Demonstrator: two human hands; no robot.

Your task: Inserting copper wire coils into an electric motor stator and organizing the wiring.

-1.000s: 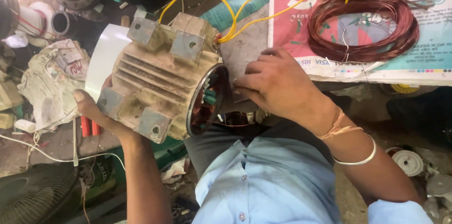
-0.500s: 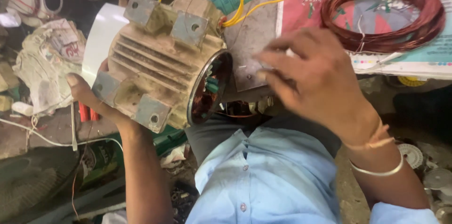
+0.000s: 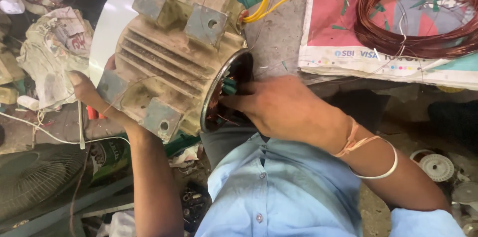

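Right hand point(image 3: 284, 110) fingertips hidden inside open end of motor housing point(image 3: 174, 62); whether they pinch anything cannot tell. Windings inside bore dark, hard to make out beyond coppery glint and small green piece. Left hand point(image 3: 92, 95) mostly hidden behind housing's far end; only thumb and palm edge show, pressed against casing, cradling it. Housing lies tilted on lap between both hands, mounting feet up. Right wrist bent inward, bangle and thread on it. Yellow wires point(image 3: 269, 2) leave housing above right hand; copper wire coil point(image 3: 418, 17) beyond, on printed paper point(image 3: 328, 32).

Soft, even daylight, mild shadows below, sharp focus, no glare.
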